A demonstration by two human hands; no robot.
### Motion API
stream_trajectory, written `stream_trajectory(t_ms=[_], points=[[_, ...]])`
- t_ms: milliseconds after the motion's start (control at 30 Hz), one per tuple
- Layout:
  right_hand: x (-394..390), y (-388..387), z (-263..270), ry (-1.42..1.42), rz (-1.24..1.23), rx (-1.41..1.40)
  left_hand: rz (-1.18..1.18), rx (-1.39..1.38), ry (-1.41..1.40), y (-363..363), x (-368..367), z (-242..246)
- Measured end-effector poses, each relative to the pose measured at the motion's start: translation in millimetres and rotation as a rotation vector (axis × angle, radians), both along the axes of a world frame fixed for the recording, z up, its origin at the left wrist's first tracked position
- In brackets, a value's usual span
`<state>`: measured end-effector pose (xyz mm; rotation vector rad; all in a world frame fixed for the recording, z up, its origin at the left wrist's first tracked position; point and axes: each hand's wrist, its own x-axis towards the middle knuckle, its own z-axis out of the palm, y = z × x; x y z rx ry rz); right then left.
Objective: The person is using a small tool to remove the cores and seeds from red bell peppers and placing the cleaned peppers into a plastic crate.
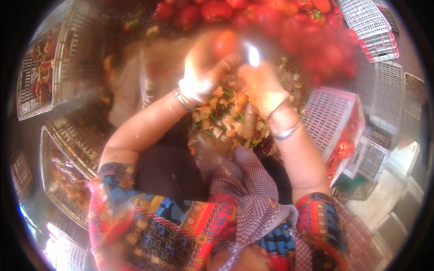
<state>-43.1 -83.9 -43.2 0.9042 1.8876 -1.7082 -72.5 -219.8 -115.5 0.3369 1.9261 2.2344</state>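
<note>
My left hand (pixel 201 73) is closed around a red bell pepper (pixel 225 42), blurred near the lens. Beside it, my right hand (pixel 264 86) is clenched on a tool whose ribbed brown handle (pixel 250 122) sticks out below the fist. A bright glare (pixel 253 56) above that fist looks like a shiny blade, but its shape is washed out. Under both hands lies a heap of cut pepper cores and green stems (pixel 223 118). A small orange piece (pixel 241 101) shows next to the handle.
Whole red peppers (pixel 217 12) are piled ahead and to the right. A tilted white crate (pixel 330 111) with red peppers stands at right, stacked crates (pixel 368 23) behind it. Crates with pepper pieces (pixel 44 78) stand at left. A pale sack (pixel 129 89) lies left of my hands.
</note>
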Motion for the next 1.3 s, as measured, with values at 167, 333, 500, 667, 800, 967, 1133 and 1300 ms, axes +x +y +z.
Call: stream_trajectory(t_ms=[167,333,500,667,800,967,1133,1300], points=[[18.1,-10.5,-39.0,0.11,0.381,0.155,0.087,-0.179,0.236,1.8,-5.3,-17.5],[21.6,-14.6,-9.9,-0.071,0.187,0.187,0.152,-0.073,0.163,2.2,-12.1,1.4],[25.1,23.7,-16.9,0.307,0.122,0.247,0.024,0.147,-0.351,-11.1,-30.7,-8.3],[25.8,29.2,-22.8,0.314,0.31,0.077,-0.169,0.191,-0.371,-12.2,-40.0,-57.8],[23.8,25.0,-14.4,0.166,0.224,-0.197,-0.361,0.101,-0.497,-14.1,-43.9,-75.1],[21.0,29.2,-2.8,0.101,0.004,-0.273,-0.603,0.606,-0.773,-11.5,-23.6,-68.8],[31.2,58.6,-16.4,0.132,-0.072,-0.525,-0.658,0.783,-0.713,2.3,5.8,-38.5],[43.5,52.3,-12.3,0.075,0.051,-0.456,-0.482,0.587,-0.663,2.9,0.0,-44.3]])
